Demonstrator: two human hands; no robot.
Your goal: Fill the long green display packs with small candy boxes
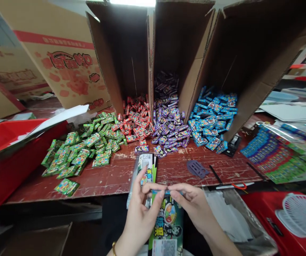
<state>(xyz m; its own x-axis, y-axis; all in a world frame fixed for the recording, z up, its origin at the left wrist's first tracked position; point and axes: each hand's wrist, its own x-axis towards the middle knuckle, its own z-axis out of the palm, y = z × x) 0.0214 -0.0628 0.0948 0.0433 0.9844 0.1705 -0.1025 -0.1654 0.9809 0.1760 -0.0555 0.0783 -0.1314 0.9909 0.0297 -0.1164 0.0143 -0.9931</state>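
Hands point(145, 211) pinching glossy green-and-black packet point(160, 208), multicoloured wheel point(170, 213), blue-yellow lettering point(158, 230), pale label point(166, 248)

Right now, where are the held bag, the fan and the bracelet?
Held bag point(167, 224), head view: its printed front.
Fan point(302, 214), head view: its white grille.
Bracelet point(113, 246), head view: its gold band.

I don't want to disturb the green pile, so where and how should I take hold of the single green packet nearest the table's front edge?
Perhaps pinch the green packet by its two short ends, from the front: it lies flat, both ends look free, and the green pile sits behind it.
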